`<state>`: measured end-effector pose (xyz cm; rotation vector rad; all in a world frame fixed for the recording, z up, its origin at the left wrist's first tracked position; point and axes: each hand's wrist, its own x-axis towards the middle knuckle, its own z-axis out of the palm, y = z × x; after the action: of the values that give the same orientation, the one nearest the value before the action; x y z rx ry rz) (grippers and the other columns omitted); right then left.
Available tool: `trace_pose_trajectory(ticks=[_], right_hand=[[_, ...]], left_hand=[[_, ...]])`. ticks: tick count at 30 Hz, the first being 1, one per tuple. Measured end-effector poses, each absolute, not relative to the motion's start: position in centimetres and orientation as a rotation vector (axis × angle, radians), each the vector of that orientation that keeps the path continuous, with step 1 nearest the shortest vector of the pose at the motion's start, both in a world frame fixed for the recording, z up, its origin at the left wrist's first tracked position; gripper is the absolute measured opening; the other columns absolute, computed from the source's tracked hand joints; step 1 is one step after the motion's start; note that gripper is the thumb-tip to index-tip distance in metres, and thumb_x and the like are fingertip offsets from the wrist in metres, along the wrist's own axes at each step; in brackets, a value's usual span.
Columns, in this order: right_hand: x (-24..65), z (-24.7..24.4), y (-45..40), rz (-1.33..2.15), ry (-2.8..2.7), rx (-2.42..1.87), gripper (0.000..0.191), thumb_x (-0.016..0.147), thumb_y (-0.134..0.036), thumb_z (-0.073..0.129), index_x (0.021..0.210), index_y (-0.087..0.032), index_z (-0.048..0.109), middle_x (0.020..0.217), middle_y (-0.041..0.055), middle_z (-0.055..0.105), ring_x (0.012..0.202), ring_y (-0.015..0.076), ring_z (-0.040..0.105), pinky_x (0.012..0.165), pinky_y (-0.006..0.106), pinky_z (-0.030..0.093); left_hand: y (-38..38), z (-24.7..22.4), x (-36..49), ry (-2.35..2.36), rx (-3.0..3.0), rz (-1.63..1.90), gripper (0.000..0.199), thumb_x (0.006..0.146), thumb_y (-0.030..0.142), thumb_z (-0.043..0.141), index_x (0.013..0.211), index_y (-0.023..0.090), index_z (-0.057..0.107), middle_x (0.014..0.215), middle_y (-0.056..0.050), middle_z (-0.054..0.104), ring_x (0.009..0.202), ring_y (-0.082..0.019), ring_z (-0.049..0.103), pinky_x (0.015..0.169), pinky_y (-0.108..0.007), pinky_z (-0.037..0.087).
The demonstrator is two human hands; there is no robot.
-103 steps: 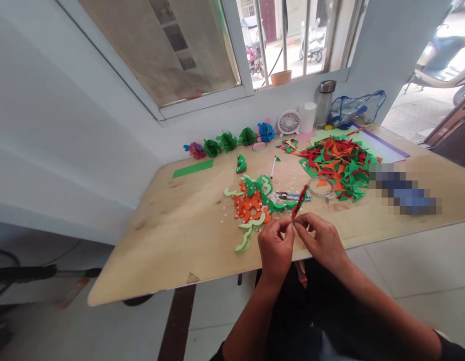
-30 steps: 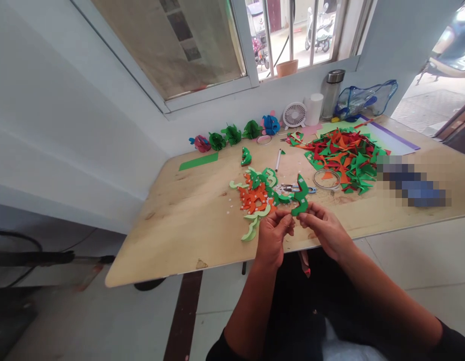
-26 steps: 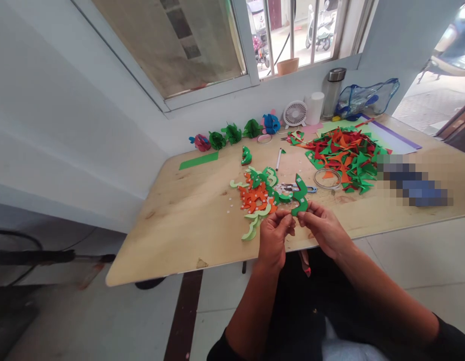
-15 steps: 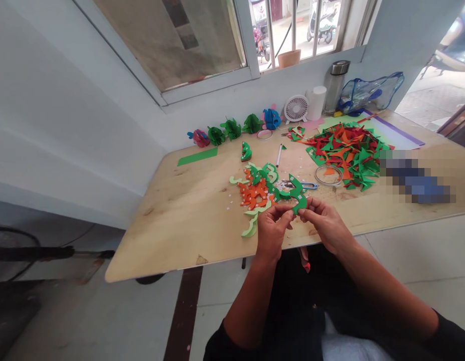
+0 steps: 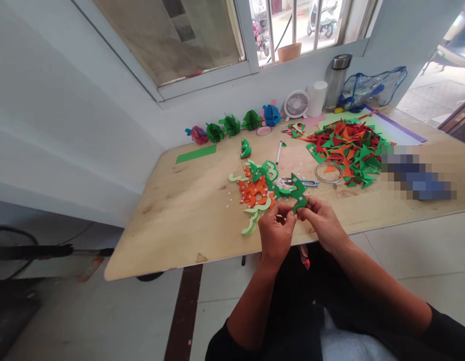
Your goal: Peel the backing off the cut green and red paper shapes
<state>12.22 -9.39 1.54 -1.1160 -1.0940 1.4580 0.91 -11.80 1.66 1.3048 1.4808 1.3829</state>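
Pale, scuffed wood forms the bench [image 5: 172,220], its near edge passing below the person's 2 hands. Left hand [image 5: 276,231] and right hand [image 5: 326,223] meet there, the fingers of each drawn into a tight pinch at the lower end of a zigzag green piece [image 5: 298,189]; the left contact is partly hidden. The piece stands up from that grip, above the bench. With only its bottom held, the free top could flop or crease if the pinch twists. Its small white squares look adhesive, so a stray brush against the nearby cutouts might snag or peel them.

Just beyond lie scalloped, pale green strips [image 5: 251,224] and flat orange cutouts [image 5: 253,193], smooth like stiff paper or thin foam, plus a blue-handled tool [image 5: 310,183]. Farther out come a round ring [image 5: 317,174], a slim white pen [image 5: 279,153] and a jagged heap of scraps [image 5: 348,145]. Last, 3 leafy green ornaments [image 5: 231,125], a ribbed plastic fan [image 5: 296,105] and a metal-capped bottle [image 5: 335,82] line the smooth wall [image 5: 224,95].
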Motion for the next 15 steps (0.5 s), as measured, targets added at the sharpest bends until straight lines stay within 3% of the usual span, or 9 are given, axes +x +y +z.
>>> trace_pose_trajectory(ticks=[7,15], right_hand=[[12.35,1.42,-9.50,1.529,-1.046,-1.078,0.012,0.065,-0.025,0.066,0.073,-0.019,0.060,0.066,-0.0029,0.058,0.061,0.0120,0.051,0.059,0.024,0.041],[12.45,1.62,-9.53,1.571,-1.065,-1.088,0.017,0.066,-0.032,0.069,0.070,-0.020,0.057,0.061,-0.0045,0.054,0.053,0.0109,0.048,0.049,0.023,0.037]], left_hand=[[-11.76,1.70,1.04,1.445,1.235,1.394,0.007,0.073,0.018,0.060,0.075,0.016,0.066,0.066,0.001,0.066,0.056,-0.010,0.057,0.054,-0.020,0.044],[-11.70,1.61,0.93,1.444,1.206,1.405,0.007,0.072,0.019,0.060,0.075,0.016,0.066,0.068,-0.001,0.066,0.060,-0.012,0.059,0.056,-0.021,0.046]])
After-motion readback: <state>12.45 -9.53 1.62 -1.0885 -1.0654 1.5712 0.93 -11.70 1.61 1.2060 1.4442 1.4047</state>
